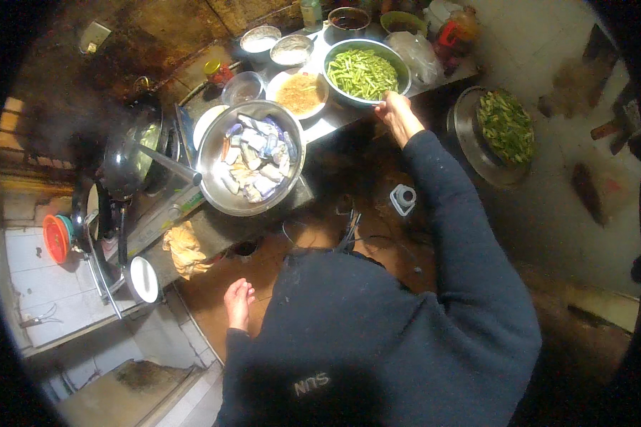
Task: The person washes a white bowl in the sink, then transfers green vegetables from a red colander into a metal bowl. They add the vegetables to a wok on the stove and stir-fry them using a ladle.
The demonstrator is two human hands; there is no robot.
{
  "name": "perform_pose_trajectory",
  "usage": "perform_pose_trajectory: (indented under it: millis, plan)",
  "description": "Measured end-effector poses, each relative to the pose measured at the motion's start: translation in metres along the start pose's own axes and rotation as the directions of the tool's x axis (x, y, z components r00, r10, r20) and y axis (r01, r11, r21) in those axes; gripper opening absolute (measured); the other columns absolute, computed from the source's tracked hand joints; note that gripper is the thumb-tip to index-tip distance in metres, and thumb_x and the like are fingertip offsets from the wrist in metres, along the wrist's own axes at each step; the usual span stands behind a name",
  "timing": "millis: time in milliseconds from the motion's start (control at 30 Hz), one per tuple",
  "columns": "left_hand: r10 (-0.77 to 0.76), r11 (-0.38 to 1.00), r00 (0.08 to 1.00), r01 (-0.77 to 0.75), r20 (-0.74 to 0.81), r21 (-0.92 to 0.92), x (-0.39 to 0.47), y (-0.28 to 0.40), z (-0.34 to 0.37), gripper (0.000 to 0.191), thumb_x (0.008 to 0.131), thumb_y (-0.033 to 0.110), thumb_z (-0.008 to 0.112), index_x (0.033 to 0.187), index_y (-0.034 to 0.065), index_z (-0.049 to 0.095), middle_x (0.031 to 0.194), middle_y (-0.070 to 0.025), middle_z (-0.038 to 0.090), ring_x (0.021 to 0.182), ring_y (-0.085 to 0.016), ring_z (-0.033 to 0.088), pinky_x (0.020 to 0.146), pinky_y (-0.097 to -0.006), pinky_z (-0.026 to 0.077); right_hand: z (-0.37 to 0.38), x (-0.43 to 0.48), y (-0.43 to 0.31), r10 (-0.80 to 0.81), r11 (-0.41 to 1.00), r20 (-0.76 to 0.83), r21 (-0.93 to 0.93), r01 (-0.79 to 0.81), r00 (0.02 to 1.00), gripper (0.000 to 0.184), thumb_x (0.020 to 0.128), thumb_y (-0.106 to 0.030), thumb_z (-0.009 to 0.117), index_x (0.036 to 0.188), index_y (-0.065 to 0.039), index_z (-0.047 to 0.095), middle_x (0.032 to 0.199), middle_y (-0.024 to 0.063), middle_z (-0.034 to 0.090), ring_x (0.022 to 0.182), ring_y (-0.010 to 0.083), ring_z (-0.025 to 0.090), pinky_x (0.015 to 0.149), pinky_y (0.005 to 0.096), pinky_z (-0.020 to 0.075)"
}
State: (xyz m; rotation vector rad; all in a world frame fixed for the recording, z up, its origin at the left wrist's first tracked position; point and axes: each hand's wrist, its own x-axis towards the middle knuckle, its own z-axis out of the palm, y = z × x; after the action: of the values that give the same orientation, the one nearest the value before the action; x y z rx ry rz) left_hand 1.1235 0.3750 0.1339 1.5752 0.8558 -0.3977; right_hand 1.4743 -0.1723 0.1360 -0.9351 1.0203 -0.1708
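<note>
My right hand (395, 109) grips the near rim of a round basin (406, 80) on the counter, which holds cut green vegetable strips (360, 73). My left hand (239, 301) hangs low beside my body, fingers loosely curled, with nothing visible in it. Left of the green basin are a bowl of brown crumbly food (299, 96) and a large steel bowl (208, 195) of pale, purplish chunks (256, 155). A wok (118, 176) with a long handle stands on the stove at the left, pale green food inside and steam near it.
A crumpled yellow cloth (186, 250) lies on the counter edge. Small bowls (260, 40), a red jar with a yellow lid (218, 72) and a plastic bag (414, 56) stand at the back. A metal pan (467, 144) of green vegetables is at the right. A white plastic container (404, 199) is below.
</note>
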Motion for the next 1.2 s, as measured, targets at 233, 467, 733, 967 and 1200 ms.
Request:
perform_pose_trajectory:
  millis: [233,467,733,967,1200]
  plan:
    - [0.057,0.975,0.905,-0.141,0.422,0.170,-0.006,0.061,0.054,0.032,0.094,0.014,0.065,0.122,-0.0014,0.061,0.107,-0.0083,0.069,0.090,-0.013,0.065,0.074,-0.0262,0.054,-0.053,-0.079,-0.012,-0.001,1.000,0.057,0.019,0.000,0.998,0.010,0.089,-0.006,0.053,0.096,0.000,0.056,0.067,0.0042,0.051,0.046,0.0124,0.045,0.046,0.0293,0.0462]
    - [0.317,0.948,0.585,-0.209,0.747,-0.239,-0.068,0.213,0.195,0.076,0.095,0.023,0.064,0.153,0.0013,0.019,0.140,-0.0185,0.048,0.114,-0.029,0.061,0.091,-0.0409,0.056,-0.115,-0.218,-0.020,-0.218,0.953,0.397,-0.109,0.281,0.892,0.013,0.090,-0.010,0.051,0.081,0.000,0.053,0.059,0.0049,0.047,0.040,0.0137,0.041,0.040,0.0315,0.0438]
    - [0.162,0.931,0.723,0.114,0.671,-0.347,-0.103,0.200,0.145,0.047,0.093,0.013,0.056,0.135,-0.0032,0.043,0.116,-0.0178,0.064,0.096,-0.029,0.069,0.070,-0.0454,0.062,-0.119,-0.348,-0.029,0.134,0.773,0.575,-0.570,0.278,0.807,0.030,0.085,-0.011,0.052,0.109,0.006,0.060,0.083,0.0084,0.066,0.063,0.0139,0.060,0.053,0.0279,0.0485]
    - [0.002,0.873,0.855,0.251,0.519,-0.418,-0.111,0.140,0.002,0.036,0.087,-0.001,0.050,0.122,-0.0093,0.050,0.102,-0.0232,0.064,0.075,-0.033,0.067,0.056,-0.0432,0.058,-0.049,-0.383,0.031,0.098,0.424,0.859,-0.493,0.760,0.502,0.049,0.087,-0.015,0.068,0.130,0.005,0.053,0.109,0.0157,0.066,0.095,0.0222,0.064,0.080,0.0347,0.0540]
    - [0.108,0.809,0.958,0.071,0.267,-0.583,-0.102,0.096,-0.089,0.019,0.087,-0.001,0.051,0.104,-0.0079,0.055,0.095,-0.0201,0.064,0.068,-0.030,0.066,0.047,-0.0401,0.056,0.084,-0.461,0.102,-0.045,-0.131,0.958,0.274,0.953,-0.282,0.074,0.074,-0.025,0.083,0.137,-0.003,0.051,0.124,0.0222,0.058,0.107,0.0383,0.062,0.088,0.0426,0.0529]
